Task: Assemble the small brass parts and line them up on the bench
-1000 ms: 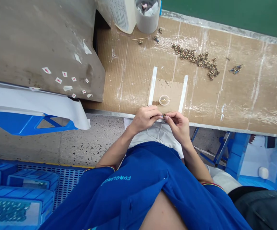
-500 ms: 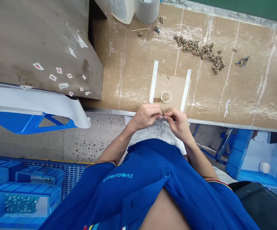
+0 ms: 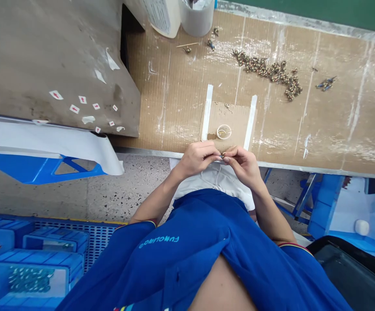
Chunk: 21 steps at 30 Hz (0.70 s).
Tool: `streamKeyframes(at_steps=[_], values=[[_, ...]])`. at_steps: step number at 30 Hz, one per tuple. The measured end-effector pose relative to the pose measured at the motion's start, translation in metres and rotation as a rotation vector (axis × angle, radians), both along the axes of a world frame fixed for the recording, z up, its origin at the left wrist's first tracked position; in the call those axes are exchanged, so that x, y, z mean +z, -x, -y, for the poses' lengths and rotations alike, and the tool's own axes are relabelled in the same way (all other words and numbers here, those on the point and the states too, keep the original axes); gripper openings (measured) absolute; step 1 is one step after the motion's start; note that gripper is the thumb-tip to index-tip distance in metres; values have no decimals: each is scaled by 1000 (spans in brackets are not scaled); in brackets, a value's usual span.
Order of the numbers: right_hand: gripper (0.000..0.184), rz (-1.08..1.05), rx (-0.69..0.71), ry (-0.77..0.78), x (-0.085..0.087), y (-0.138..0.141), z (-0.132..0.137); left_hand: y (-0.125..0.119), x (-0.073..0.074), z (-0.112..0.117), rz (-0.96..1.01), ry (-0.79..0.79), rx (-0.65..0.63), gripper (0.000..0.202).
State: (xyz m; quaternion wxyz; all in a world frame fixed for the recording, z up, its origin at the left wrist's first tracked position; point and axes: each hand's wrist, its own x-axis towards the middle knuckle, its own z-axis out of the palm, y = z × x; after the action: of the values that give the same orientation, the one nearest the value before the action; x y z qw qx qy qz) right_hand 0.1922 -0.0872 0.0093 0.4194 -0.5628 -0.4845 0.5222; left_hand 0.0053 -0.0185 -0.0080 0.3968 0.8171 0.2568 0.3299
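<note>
The person is working with both bare hands close together at the near edge of the bench, in the middle of the frame. The left hand (image 3: 198, 159) is half closed and the right hand (image 3: 243, 166) is also half closed, and their fingertips are meeting around a small brass part (image 3: 222, 154). This part is very small and the fingers are covering it partly, so I cannot tell its exact shape. It is being held just above the bench edge, in front of a cardboard pad (image 3: 226, 123).

This pad is lying between two white tape strips (image 3: 207, 112) (image 3: 250, 122), and a small round ring with a thin curved wire (image 3: 224, 131) is resting on it, just above the hands. Farther up and to the right, a heap of brass parts (image 3: 267, 72) is spreading over the cardboard-covered bench (image 3: 336, 121). Some blue-and-brass parts (image 3: 325, 84) are lying at the right of it.

Near the top edge, a white cup (image 3: 196, 19) is standing on the bench. At the upper left, a grey metal surface (image 3: 54, 56) is carrying small stickers with red arrows (image 3: 74, 109). Blue plastic crates (image 3: 28, 276) are standing on the floor at the lower left.
</note>
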Motion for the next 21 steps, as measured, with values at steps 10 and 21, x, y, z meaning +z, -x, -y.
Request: streamKeyframes(at_steps=[10, 21], values=[[21, 165, -1, -128, 0, 10, -4, -3, -3, 2, -90, -12, 34, 25], [24, 57, 7, -60, -7, 7, -4, -4, -3, 3, -66, -9, 35, 25]])
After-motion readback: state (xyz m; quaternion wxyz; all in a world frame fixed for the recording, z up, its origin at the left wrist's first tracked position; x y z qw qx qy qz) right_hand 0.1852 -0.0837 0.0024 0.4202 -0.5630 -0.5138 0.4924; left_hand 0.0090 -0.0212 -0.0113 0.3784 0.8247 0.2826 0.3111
